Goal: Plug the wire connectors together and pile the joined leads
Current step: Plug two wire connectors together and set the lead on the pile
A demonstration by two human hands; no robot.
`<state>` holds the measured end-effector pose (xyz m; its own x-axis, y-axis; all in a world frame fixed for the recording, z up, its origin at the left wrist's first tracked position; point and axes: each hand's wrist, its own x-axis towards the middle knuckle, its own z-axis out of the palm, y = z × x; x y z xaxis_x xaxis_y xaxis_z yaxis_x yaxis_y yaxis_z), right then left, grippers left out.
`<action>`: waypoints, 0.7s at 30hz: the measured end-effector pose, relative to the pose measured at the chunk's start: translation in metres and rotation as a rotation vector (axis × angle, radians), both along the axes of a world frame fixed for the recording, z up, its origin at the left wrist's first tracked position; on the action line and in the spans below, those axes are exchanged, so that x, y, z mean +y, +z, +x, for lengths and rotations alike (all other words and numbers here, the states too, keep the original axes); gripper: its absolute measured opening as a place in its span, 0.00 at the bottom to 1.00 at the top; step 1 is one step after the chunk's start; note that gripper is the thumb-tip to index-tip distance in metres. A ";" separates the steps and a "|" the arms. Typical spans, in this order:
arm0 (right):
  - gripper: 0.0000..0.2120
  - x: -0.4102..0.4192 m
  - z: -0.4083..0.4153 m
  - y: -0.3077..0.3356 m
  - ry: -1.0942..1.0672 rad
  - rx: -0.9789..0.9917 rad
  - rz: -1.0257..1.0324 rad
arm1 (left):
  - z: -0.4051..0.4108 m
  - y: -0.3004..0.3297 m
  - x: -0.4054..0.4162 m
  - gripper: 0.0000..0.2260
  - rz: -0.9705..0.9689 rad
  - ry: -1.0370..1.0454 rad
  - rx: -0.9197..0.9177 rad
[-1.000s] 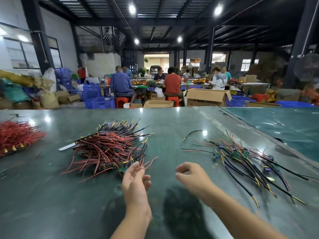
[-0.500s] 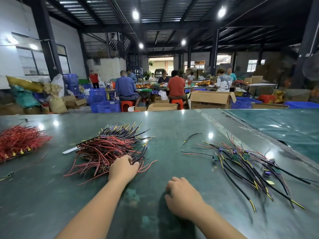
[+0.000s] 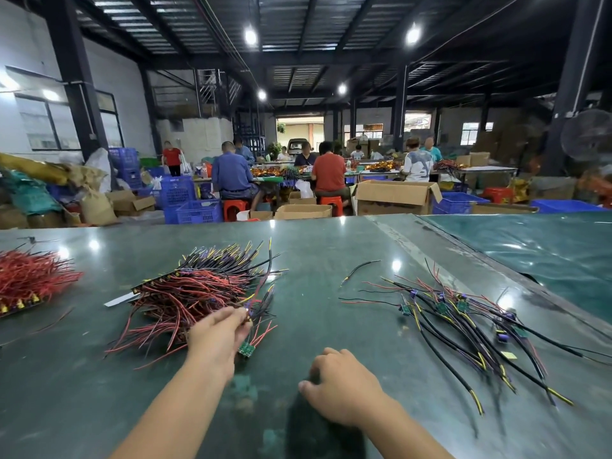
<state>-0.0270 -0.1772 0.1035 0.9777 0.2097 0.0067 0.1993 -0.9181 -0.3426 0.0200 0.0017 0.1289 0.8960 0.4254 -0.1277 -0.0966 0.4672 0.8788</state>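
A big heap of red and black leads point(image 3: 198, 289) lies on the green table point(image 3: 324, 256), left of centre. My left hand point(image 3: 217, 339) is at the heap's near right edge, fingers pinched on one lead whose small green circuit board point(image 3: 246, 349) hangs below the hand. My right hand point(image 3: 337, 382) rests knuckles-up on the table, fingers curled, nothing seen in it. To the right lies a loose spread of black leads with yellow tips and small green boards point(image 3: 463, 323).
A bundle of red wires point(image 3: 29, 279) sits at the far left of the table. One stray black wire point(image 3: 359, 268) lies mid-table. A second table covered in plastic sheet point(image 3: 536, 246) adjoins on the right. Seated people, cardboard boxes and blue crates are beyond the far edge.
My left hand went into the red and black heap and now lifts out a lead with a green board. My right hand dropped onto the table and curled.
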 end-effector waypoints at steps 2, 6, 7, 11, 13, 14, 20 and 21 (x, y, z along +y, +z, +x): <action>0.27 0.001 -0.001 0.001 0.000 0.049 0.056 | -0.018 -0.003 -0.011 0.07 -0.136 -0.114 -0.059; 0.26 0.008 -0.005 0.002 0.034 0.091 0.383 | -0.040 -0.014 -0.031 0.09 -0.138 -0.334 -0.099; 0.22 0.011 -0.007 0.002 0.047 0.078 0.534 | -0.042 -0.017 -0.035 0.10 -0.100 -0.363 -0.109; 0.12 0.015 -0.008 -0.003 0.043 -0.120 0.819 | -0.047 -0.025 -0.042 0.10 0.018 -0.407 -0.136; 0.09 0.015 -0.007 -0.006 0.029 -0.207 0.860 | -0.048 -0.028 -0.041 0.10 0.013 -0.411 -0.133; 0.07 0.015 -0.007 -0.007 0.015 -0.224 0.880 | -0.049 -0.028 -0.040 0.11 0.012 -0.417 -0.129; 0.11 0.007 -0.008 -0.005 -0.007 -0.265 0.778 | -0.053 -0.029 -0.033 0.03 0.076 -0.428 -0.058; 0.11 0.007 -0.009 -0.006 -0.004 -0.269 0.766 | -0.052 -0.031 -0.032 0.02 0.100 -0.394 -0.045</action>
